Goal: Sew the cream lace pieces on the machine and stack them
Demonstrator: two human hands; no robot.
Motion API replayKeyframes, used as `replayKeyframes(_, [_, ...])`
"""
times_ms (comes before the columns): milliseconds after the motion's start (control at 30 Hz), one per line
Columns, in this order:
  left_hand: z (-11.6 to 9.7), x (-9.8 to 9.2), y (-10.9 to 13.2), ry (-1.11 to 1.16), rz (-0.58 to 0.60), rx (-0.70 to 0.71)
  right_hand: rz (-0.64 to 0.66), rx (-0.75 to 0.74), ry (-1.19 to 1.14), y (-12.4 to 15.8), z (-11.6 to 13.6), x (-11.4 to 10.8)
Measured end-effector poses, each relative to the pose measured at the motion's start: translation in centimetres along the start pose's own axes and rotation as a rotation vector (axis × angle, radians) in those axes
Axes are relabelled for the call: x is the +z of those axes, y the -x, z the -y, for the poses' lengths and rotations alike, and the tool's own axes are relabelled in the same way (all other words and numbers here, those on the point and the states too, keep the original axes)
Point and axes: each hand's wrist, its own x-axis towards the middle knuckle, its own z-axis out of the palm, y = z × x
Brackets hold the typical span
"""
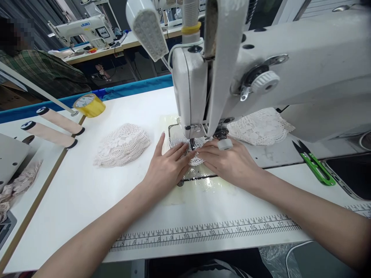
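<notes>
A small white lace piece [197, 160] lies under the needle of the sewing machine [189, 88], on the plate. Stretched out with spread fingers, my left hand [168, 168] rests on the lace's left side, its fingertips close to the presser foot. My right hand [230, 160] is bunched at the lace's right edge, fingers together and thumb below them; part of it is behind the machine's white knob [225, 144]. The fingertips of both hands nearly meet in front of the foot. Parts of the lace are hidden by the fingers.
A stack of lace pieces [123, 144] lies left, more lace [261, 126] behind the right hand. Green thread snips [317, 166] and a phone [350, 173] are right. Yellow tape [89, 105] and thread cones [49, 134] stand left. A person [43, 73] sits beyond.
</notes>
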Motion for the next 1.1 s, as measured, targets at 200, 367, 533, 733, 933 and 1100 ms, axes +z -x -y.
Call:
replayKeyframes(200, [-0.2, -0.1, -0.2, 0.162, -0.01, -0.088, -0.056, -0.008, -0.028, 0.1, 0.2, 0.0])
replayKeyframes(367, [0.2, -0.5, -1.1, 0.499, 0.073, -0.376, -0.014, 0.245, -0.179, -0.2, -0.1, 0.4])
replayKeyframes(533, [0.5, -1.1, -1.8, 0.639, 0.107, -0.436, 0.077, 0.372, -0.275, -0.5, -0.1, 0.7])
replayKeyframes(733, [0.4, -0.7, -1.1, 0.509, 0.092, -0.329, 0.047, 0.307, -0.296, 0.0, -0.1, 0.5])
replayKeyframes(933, [-0.3, -0.1, 0.2, 0.175, -0.007, -0.11, 0.009, 0.201, -0.231, 0.4, 0.1, 0.2])
replayKeyframes(1100, [-1.1, -0.4, 0.9, -0.063, -0.066, 0.038, -0.042, 0.081, -0.141, 0.5, 0.4, 0.0])
